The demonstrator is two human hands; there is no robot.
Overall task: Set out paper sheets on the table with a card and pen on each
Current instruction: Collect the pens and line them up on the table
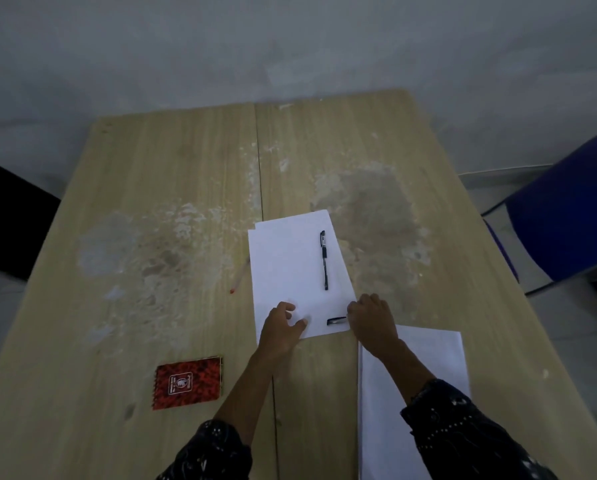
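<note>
A white rectangular paper sheet (292, 271) is laid mid-table, a black capped pen (324, 259) resting along its right side. Its near edge is pinned by the left hand (283, 329), fingers spread flat. At the sheet's near right corner a second dark pen (336, 320) is pinched by the right hand (373, 322). If that pen is dragged, the sheet could be skewed and the resting pen rolled off. The red patterned card pack (187, 382) lies left of the sheet, untouched.

The worn wooden surface (186, 168) carries 1 white sheet (286, 268) at centre, a paper stack (428, 393) near right, a red notebook (187, 382) near left, and a pencil (240, 275) just left of the sheet.
</note>
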